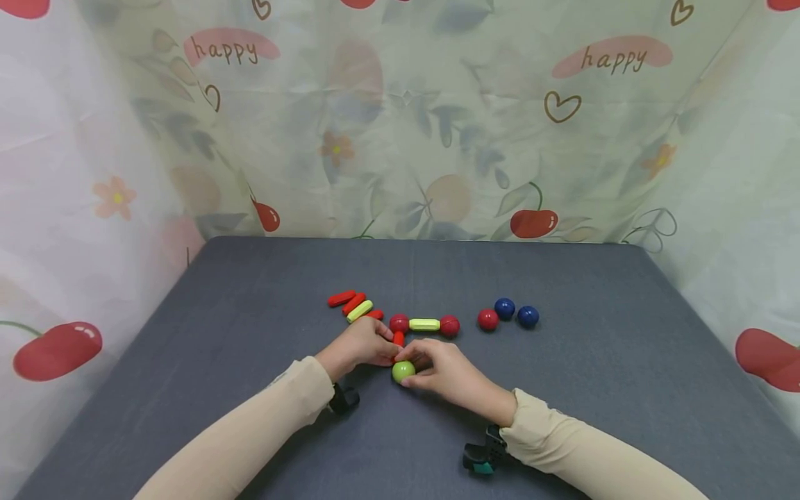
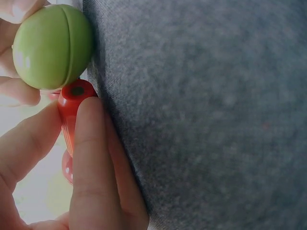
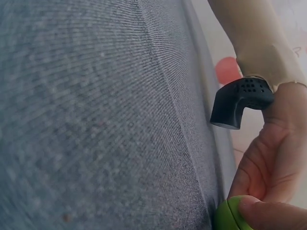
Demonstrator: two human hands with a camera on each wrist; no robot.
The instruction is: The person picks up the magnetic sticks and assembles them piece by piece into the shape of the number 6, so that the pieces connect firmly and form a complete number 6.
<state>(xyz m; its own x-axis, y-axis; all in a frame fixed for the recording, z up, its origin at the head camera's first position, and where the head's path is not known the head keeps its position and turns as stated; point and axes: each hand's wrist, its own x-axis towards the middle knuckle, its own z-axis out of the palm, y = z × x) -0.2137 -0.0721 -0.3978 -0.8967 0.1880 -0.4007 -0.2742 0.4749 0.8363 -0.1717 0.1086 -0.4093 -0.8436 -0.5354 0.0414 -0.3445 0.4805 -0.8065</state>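
Note:
My left hand (image 1: 365, 342) pinches a red rod (image 2: 72, 108) between thumb and fingers; the dark round end of the rod faces the left wrist camera. Between the fingertips of my right hand (image 1: 453, 373) is a green ball (image 1: 403, 372) with a seam around it, right at that end of the rod. The far end of the red rod meets a red ball (image 1: 399, 323). From there a yellow-green rod (image 1: 424, 324) runs right to a second red ball (image 1: 449, 326).
Beyond my left hand lie loose red rods (image 1: 342, 298) and a yellow-green rod (image 1: 360, 311). To the right sit a loose red ball (image 1: 488, 319) and two blue balls (image 1: 528, 317). The dark grey table (image 1: 594, 347) ends at a printed curtain (image 1: 406, 139).

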